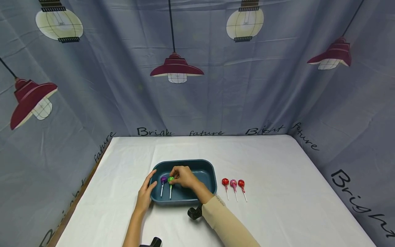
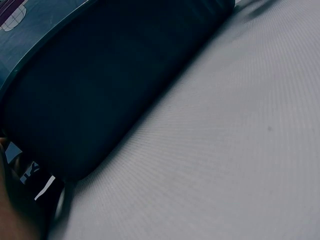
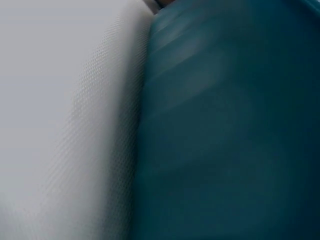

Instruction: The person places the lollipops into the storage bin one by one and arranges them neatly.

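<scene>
Your right hand [image 1: 183, 176] pinches the green lollipop [image 1: 170, 179] inside the tray [image 1: 179, 202], near its left edge, beside the purple lollipop [image 1: 163, 179]; your left hand [image 1: 145, 194], thumb and fingers apart, touches that edge. You're apparently placing it; next, let go gently.

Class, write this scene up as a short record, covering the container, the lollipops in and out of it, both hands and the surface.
container: blue-green tray
in tray: purple lollipop, green lollipop
right of tray: red lollipop, pink lollipop, second red lollipop
left hand: at the tray's left side
right hand: pinches the green lollipop's head
surface: white cloth
</scene>
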Tool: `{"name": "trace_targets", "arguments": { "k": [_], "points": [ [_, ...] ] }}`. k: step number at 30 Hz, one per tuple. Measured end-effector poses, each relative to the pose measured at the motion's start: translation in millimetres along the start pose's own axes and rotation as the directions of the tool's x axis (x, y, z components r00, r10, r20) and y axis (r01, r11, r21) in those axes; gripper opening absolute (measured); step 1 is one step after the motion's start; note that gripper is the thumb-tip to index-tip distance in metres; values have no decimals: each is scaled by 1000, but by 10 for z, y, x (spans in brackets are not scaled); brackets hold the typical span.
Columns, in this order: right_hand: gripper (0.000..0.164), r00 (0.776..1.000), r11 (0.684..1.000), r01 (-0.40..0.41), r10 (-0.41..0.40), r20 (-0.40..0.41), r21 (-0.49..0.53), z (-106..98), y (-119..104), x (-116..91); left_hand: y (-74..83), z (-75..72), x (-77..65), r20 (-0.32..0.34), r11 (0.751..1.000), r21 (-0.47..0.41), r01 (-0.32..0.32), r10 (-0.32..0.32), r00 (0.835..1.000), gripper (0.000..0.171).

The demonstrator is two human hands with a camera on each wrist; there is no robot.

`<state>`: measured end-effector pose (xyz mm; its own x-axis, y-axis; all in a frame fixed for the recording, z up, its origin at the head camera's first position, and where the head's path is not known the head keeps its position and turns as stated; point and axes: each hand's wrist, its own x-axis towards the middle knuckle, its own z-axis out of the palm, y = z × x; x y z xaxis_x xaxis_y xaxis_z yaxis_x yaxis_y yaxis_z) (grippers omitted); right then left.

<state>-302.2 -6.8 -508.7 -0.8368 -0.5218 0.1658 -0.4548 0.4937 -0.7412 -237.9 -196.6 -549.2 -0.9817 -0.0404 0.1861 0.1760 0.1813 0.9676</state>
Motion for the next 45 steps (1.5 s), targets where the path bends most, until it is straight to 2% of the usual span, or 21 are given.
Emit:
{"name": "trace_targets", "arguments": {
  "k": [8, 18, 33, 45],
  "points": [
    [20, 1000, 1000, -8, 8, 0, 3, -4, -29, 40, 14, -14, 23, 4, 1000, 1, -20, 20, 1000, 43],
    [19, 998, 998, -57, 56, 4, 42, -7, 11, 66, -6, -16, 32, 8, 1000, 2, -9, 9, 1000, 43],
    [15, 998, 999, -45, 46, -32, 27, 50, 28, 60, -4, -17, 9, 11, 1000, -11, 5, -5, 1000, 43],
    [17, 999, 998, -44, 45, -25, 35, 51, 34, 35, -21, -10, 1, 15, 1000, -13, -2, 2, 1000, 44]
  ]
}}
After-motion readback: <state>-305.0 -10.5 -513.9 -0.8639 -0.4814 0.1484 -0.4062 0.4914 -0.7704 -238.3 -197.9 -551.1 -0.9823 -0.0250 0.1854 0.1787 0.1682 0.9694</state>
